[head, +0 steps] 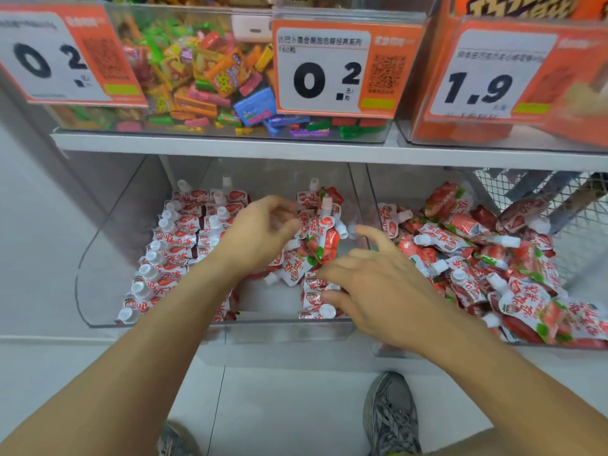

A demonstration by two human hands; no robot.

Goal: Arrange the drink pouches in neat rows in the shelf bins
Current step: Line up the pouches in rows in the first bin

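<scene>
Reaching into the left bin [98,264], both hands work the middle of it. Left hand [260,235]: fingers loosely curled over the pouches, nothing clearly pinched; I read it as relaxed, holding nothing. Right hand [371,287]: fingers spread and mostly straight, tips resting on the near pouches [316,297], pressing rather than grasping.

One loose pouch [324,240] stands tilted between the hands, cap pointing right, probably next to be squared up.

Left side of the bin: a neat row [171,255], pouches overlapping like shingles, caps all toward the left wall. Likely so each flat body lies on the one behind and the caps line up. Middle and right of this bin not yet ordered; bare floor shows near the front.

Right bin [487,258]: a jumbled heap, pouches at all angles, untouched by either hand.

Materials: pouches are soft glossy film, red and white, strawberry print, hard white screw caps. Bins are clear rigid plastic with curved front corners. White shelf [230,146] above carries a candy bin [210,77] and orange price tags. Wire basket [559,205] at far right.
</scene>
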